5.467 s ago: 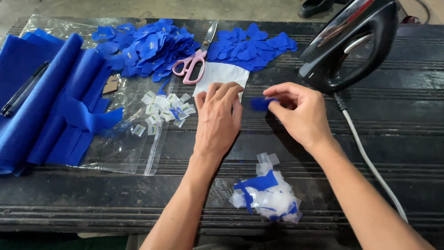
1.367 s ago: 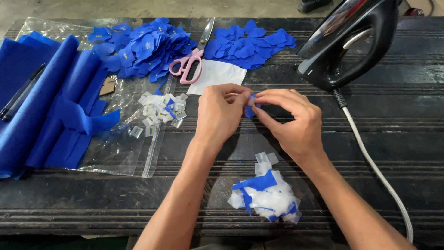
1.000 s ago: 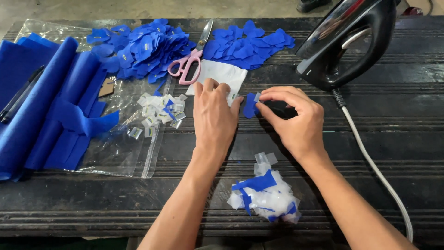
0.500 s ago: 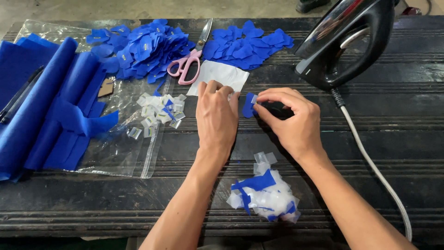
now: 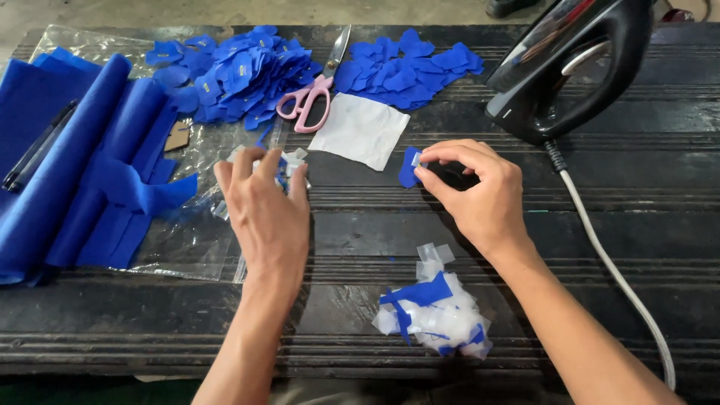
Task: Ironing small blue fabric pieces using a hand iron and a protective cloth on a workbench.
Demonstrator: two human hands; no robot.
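My right hand [image 5: 474,193] pinches a small blue felt piece [image 5: 409,166] between thumb and fingers, held just above the dark table. My left hand [image 5: 266,210] reaches with spread fingers over a heap of small white tabs [image 5: 289,160] lying on a clear plastic bag; I cannot tell whether it touches them. A white square sheet [image 5: 361,129] lies between the two hands, a little farther back. Pink-handled scissors [image 5: 311,94] rest beyond it.
Two heaps of cut blue felt shapes [image 5: 232,73] lie at the back. Folded blue felt [image 5: 71,169] and a black pen [image 5: 34,148] sit at the left. A black iron [image 5: 577,64] with its cord [image 5: 611,262] stands at the right. A scrap pile [image 5: 435,311] lies near the front edge.
My left hand has left the blue piece and moved left to the white tabs. My right hand stays in place, still holding the blue piece.
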